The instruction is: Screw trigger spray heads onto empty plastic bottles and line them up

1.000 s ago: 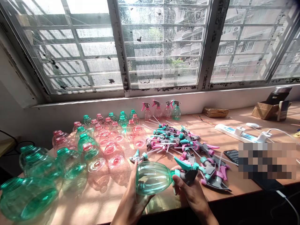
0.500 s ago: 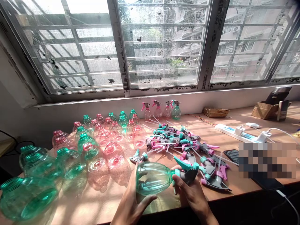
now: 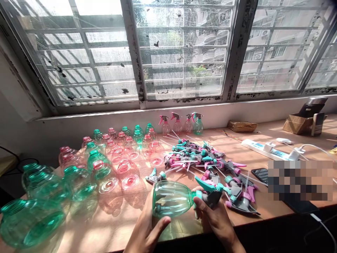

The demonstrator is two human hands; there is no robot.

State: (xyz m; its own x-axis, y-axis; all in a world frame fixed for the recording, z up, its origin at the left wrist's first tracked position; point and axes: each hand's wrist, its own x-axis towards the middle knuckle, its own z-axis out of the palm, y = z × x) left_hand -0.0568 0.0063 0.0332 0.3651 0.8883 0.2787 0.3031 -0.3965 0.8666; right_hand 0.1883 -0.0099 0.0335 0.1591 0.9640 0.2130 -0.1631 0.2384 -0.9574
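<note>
A clear green spray bottle (image 3: 172,199) lies on its side in the air over the table's front edge, its base to the left. My left hand (image 3: 147,226) is closed round the base end, thumb along the lower side and fingers partly hidden behind it. At the neck, my right hand (image 3: 216,218) grips the collar of a grey and teal trigger spray head (image 3: 213,193), which sits on the bottle's mouth. Whether its thread is tight I cannot tell. Just beyond the bottle lies one loose teal and grey spray head (image 3: 155,175).
Several open green and pink bottles (image 3: 125,175) stand in rows at the left. A heap of loose spray heads (image 3: 195,154) lies in the middle. Several bottles with heads (image 3: 177,124) stand by the wall. At the right are a power strip (image 3: 271,150) and a phone (image 3: 260,174).
My left thumb has shifted upward and left against the bottle, and the bottle has turned slightly about its long axis. My right hand has hardly moved.
</note>
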